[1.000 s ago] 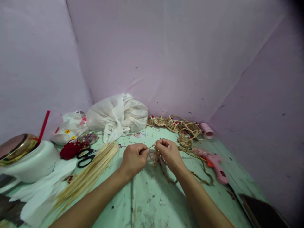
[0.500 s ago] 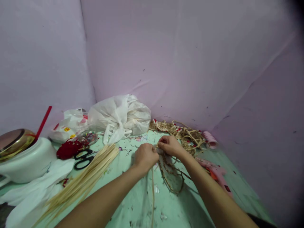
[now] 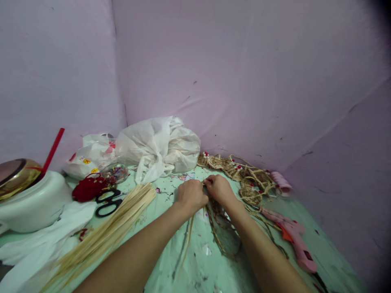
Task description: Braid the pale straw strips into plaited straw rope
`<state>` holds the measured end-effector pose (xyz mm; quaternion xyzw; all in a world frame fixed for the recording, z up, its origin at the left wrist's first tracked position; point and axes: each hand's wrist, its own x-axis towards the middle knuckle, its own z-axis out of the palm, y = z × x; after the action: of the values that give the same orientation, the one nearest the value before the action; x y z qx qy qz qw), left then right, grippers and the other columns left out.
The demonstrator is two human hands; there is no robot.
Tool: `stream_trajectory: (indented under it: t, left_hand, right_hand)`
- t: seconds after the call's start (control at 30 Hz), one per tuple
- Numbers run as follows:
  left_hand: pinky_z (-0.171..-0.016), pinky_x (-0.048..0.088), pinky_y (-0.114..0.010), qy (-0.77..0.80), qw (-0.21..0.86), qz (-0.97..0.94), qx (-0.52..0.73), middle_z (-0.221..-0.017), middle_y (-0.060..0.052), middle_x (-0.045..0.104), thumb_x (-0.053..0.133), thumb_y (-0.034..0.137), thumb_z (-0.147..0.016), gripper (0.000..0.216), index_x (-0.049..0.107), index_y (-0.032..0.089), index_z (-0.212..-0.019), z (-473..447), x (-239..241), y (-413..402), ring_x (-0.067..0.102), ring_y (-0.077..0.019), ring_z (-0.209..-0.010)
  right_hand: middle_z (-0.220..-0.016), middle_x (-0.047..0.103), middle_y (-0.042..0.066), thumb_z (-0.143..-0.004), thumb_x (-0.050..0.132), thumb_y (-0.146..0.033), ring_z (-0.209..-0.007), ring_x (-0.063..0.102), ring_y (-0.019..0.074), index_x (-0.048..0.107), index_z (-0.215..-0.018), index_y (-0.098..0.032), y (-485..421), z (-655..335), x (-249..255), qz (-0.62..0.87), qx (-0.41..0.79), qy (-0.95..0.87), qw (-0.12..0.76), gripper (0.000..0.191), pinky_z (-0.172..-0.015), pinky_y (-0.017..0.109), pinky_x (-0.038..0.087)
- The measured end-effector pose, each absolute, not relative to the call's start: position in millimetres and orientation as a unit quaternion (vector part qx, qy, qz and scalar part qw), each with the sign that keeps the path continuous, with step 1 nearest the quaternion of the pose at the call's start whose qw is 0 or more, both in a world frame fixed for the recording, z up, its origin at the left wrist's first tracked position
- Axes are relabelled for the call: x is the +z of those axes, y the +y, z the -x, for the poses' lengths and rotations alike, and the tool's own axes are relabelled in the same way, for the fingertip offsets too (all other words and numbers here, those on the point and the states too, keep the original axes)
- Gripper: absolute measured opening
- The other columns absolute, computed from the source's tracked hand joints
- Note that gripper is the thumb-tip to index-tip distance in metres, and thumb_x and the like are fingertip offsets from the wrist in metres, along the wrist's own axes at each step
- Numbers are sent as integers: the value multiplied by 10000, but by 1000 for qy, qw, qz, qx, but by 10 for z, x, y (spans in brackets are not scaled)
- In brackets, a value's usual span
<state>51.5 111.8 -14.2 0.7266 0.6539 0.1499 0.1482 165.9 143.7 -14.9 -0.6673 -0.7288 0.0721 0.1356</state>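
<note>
My left hand [image 3: 192, 196] and my right hand [image 3: 220, 189] meet over the middle of the table, fingertips almost touching. Both are closed in a pinch on a thin braided straw cord, mostly covered by the fingers at the gripping point. Below my right hand the braided cord [image 3: 213, 230] droops in a loose loop onto the table. A pale loose straw strand [image 3: 189, 236] hangs from under my left hand. To the left lies a bundle of pale straw strands [image 3: 122, 221].
Black-handled scissors [image 3: 108, 208], a red pouch [image 3: 88, 187] and a white pot [image 3: 39, 203] stand left. White plastic bags [image 3: 159, 142] lean against the wall. Woven straw pieces with beads [image 3: 226, 167], a pink thread spool [image 3: 281, 183] and a pink glue gun [image 3: 296, 240] lie right.
The view has shifted slightly, bringing more of the glue gun into sight. Both hands keep their pinch close together; the loose strand beneath my left hand has swung leftward.
</note>
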Motion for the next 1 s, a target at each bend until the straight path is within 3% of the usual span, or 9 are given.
stream_trajectory:
  t: [0.13,0.3,0.47,1.0]
  left_hand:
    - [-655,434,-301,629,140,-753,133,-809,-136,642,473,228,-642,266,657,145,-814,-480,-123,1114,601,-250,-779]
    - [-675,430,-305,627,132,-757,130,-804,-132,642,452,227,-653,263,655,148,-800,-484,-131,1104,597,-245,-789]
    - [-661,428,-306,626,122,-757,143,-796,-122,647,437,212,-649,264,660,165,-782,-473,-163,1107,598,-240,-777]
    - [-641,417,-283,631,130,-751,147,-777,-120,646,447,222,-641,246,661,164,-747,-462,-151,1115,597,-231,-764]
  right_hand:
    - [-865,675,118,-805,380,-211,-776,591,168,663,-894,-140,1240,-1670,-208,664,70,-725,170,305,-640,227,335]
    - [-802,677,125,-813,372,-196,-734,594,174,666,-759,-142,1072,-1680,-234,674,60,-718,162,304,-614,231,319]
    - [-780,674,121,-805,374,-175,-715,590,161,657,-754,-139,1029,-1638,-216,680,45,-715,156,290,-590,230,304]
    - [-765,656,121,-682,430,-58,-702,580,184,626,-748,-134,679,-1552,-163,675,29,-732,86,221,-572,257,292]
